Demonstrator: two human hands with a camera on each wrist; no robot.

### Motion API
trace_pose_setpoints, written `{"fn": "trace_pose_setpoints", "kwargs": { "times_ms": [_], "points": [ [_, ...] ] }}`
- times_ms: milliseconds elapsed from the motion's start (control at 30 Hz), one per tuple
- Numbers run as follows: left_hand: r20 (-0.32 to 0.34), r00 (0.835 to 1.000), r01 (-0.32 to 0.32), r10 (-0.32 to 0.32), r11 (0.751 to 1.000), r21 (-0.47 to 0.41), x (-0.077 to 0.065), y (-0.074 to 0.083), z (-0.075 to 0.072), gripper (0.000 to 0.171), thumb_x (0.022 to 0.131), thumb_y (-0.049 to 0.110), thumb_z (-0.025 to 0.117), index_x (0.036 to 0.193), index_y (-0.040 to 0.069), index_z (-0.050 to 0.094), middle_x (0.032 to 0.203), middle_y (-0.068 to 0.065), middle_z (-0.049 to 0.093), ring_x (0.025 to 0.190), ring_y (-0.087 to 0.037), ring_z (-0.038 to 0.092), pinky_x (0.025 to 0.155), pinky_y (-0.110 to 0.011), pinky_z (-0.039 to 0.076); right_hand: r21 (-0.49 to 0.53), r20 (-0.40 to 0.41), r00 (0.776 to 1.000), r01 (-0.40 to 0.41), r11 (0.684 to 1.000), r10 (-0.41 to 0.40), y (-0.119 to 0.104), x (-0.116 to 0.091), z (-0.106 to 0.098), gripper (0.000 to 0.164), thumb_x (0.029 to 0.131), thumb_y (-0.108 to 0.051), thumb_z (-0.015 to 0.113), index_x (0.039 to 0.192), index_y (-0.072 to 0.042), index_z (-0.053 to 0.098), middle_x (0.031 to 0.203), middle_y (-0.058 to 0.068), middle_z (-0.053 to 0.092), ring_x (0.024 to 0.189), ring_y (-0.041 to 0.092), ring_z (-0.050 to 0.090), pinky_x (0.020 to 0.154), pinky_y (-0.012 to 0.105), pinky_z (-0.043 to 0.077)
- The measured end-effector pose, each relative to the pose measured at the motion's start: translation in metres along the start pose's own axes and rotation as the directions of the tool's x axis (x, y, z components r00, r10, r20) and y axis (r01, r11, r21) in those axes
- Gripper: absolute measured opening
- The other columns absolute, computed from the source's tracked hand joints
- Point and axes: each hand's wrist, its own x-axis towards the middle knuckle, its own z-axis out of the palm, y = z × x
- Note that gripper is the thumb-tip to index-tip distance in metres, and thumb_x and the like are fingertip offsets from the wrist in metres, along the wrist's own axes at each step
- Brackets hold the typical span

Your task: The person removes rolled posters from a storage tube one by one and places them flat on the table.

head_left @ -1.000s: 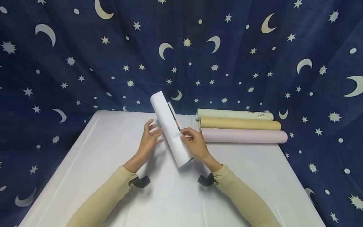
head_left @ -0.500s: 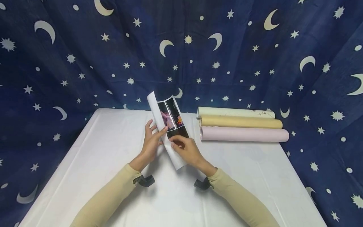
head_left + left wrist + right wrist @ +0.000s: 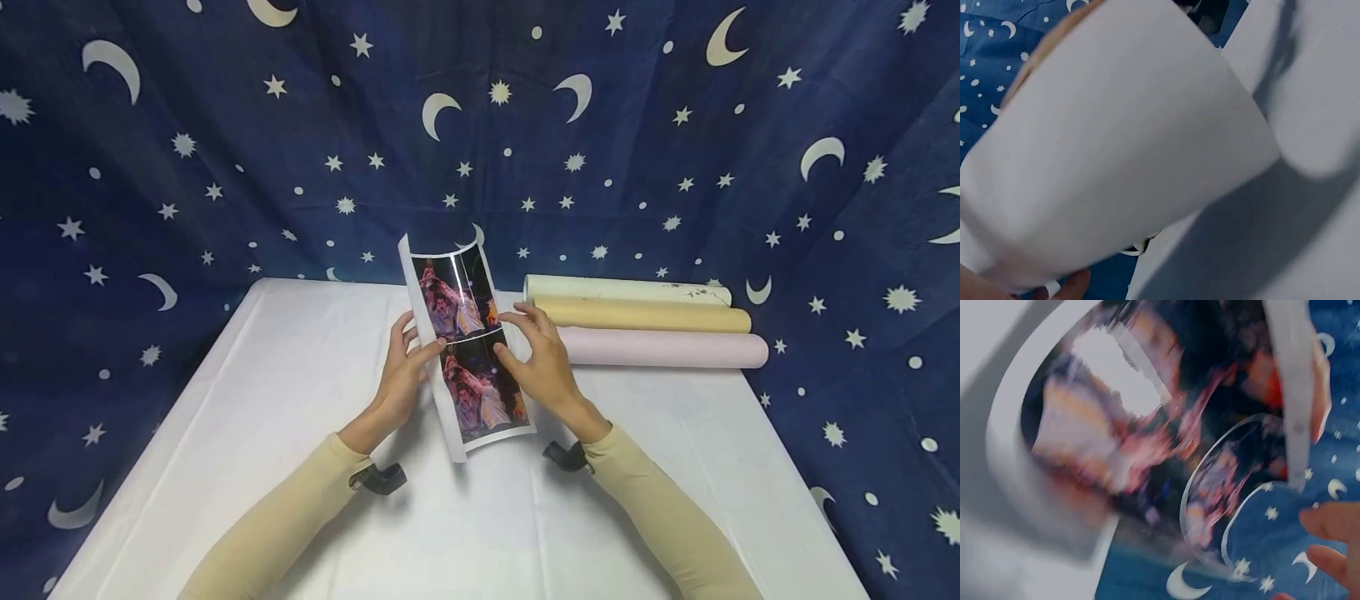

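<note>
A glossy printed photo sheet (image 3: 480,392) is tilted above the table, its sides curling up. It bears two near-identical dark, colourful pictures with white borders. My left hand (image 3: 397,375) holds its left edge, thumb on the printed face and fingers behind. At the right edge is my right hand (image 3: 543,358), fingers and thumb extended and spread; whether they touch the sheet is hard to tell. The white back of the photo sheet (image 3: 1129,137) fills much of the left wrist view. In the right wrist view the printed side of the photo sheet (image 3: 1147,425) is blurred.
On the back right of the white-covered table (image 3: 645,467) lie three rolls side by side: a cream roll (image 3: 622,288) with a floral print, a yellow roll (image 3: 652,315) and a pink roll (image 3: 675,347). Behind stands a dark blue curtain (image 3: 315,217) with moons and stars.
The sheet was rolled with its white back outward. It has been unrolled, showing both pictures. My right hand moved left, then back right to the far edge; my left hand came to hold the left edge.
</note>
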Motion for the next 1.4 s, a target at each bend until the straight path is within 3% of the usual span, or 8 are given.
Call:
{"fn": "trace_pose_setpoints", "kwargs": {
  "times_ms": [400,567,733,900,1067,1167,1300,1400],
  "points": [
    [0.182,0.983,0.045,-0.022,0.992,-0.121,-0.001,-0.002,-0.009,0.06,0.098,0.023,0.048,0.152,0.024,0.021,0.15,-0.01,0.031,0.141,-0.027,0.032,0.112,-0.055,0.035,0.142,0.148,0.954,-0.283,0.949,0.262,0.027,-0.007,-0.017,0.039,0.094,-0.006,0.062,0.131,-0.015,0.06,0.132,0.024,0.061,0.107,0.038,0.068,0.089,0.046,0.057],
    [0.2,0.98,-0.002,-0.013,0.997,0.075,0.0,-0.002,-0.02,0.055,0.102,0.032,0.041,0.154,0.022,0.028,0.158,-0.005,0.027,0.149,-0.027,0.022,0.116,-0.062,0.026,0.193,0.145,0.941,-0.329,0.924,0.305,0.032,-0.009,-0.022,0.04,0.095,-0.003,0.059,0.133,-0.015,0.06,0.142,0.018,0.054,0.119,0.039,0.061,0.093,0.046,0.055],
    [0.115,0.993,-0.043,0.009,0.954,0.297,0.002,-0.001,-0.031,0.047,0.105,0.032,0.039,0.15,0.018,0.036,0.147,-0.011,0.043,0.133,-0.031,0.047,0.105,-0.05,0.046,0.214,0.148,0.94,-0.334,0.918,0.308,0.038,-0.012,-0.028,0.043,0.098,-0.003,0.055,0.137,-0.02,0.057,0.148,0.012,0.05,0.132,0.04,0.051,0.101,0.048,0.05],
    [0.098,0.991,-0.122,0.096,0.944,0.307,0.002,-0.001,-0.039,0.048,0.107,0.017,0.038,0.152,0.027,0.025,0.138,-0.015,0.053,0.119,-0.033,0.061,0.085,-0.032,0.056,0.221,0.193,0.939,-0.325,0.92,0.286,0.044,-0.017,-0.03,0.041,0.1,-0.004,0.049,0.139,-0.016,0.055,0.151,0.01,0.047,0.133,0.038,0.049,0.107,0.05,0.045],
    [0.109,0.985,-0.165,0.134,0.917,0.362,0.004,-0.002,-0.043,0.04,0.107,0.016,0.037,0.144,0.025,0.045,0.135,-0.014,0.059,0.115,-0.031,0.065,0.087,-0.032,0.056,0.233,0.292,0.907,-0.374,0.898,0.302,0.046,-0.021,-0.033,0.043,0.101,-0.01,0.05,0.143,-0.017,0.05,0.14,0.013,0.055,0.09,0.017,0.067,0.078,0.031,0.055],
    [0.109,0.99,-0.129,0.093,0.91,0.394,0.005,-0.003,-0.044,0.035,0.107,0.02,0.038,0.137,0.022,0.056,0.135,-0.012,0.061,0.114,-0.027,0.066,0.086,-0.027,0.055,0.247,0.349,0.883,-0.409,0.878,0.313,0.046,-0.022,-0.034,0.051,0.098,-0.01,0.056,0.147,-0.02,0.045,0.107,0.014,0.058,0.056,0.005,0.048,0.052,0.021,0.04],
    [0.151,0.988,-0.075,0.024,0.938,0.338,0.006,-0.004,-0.046,0.043,0.101,0.012,0.051,0.142,0.023,0.051,0.14,-0.013,0.057,0.112,-0.027,0.066,0.081,-0.027,0.057,0.239,0.393,0.877,-0.388,0.89,0.277,0.046,-0.024,-0.036,0.066,0.093,-0.002,0.061,0.152,-0.021,0.038,0.131,0.017,0.055,0.052,0.008,0.038,0.046,0.021,0.032],
    [0.196,0.981,-0.06,-0.004,0.945,0.322,0.005,-0.006,-0.048,0.055,0.094,0.002,0.058,0.144,0.023,0.049,0.143,-0.013,0.054,0.11,-0.026,0.066,0.079,-0.028,0.058,0.207,0.406,0.884,-0.334,0.919,0.231,0.048,-0.026,-0.037,0.072,0.091,0.001,0.062,0.153,-0.024,0.035,0.163,0.006,0.026,0.067,0.007,0.043,0.054,0.021,0.036]
  ]
}}
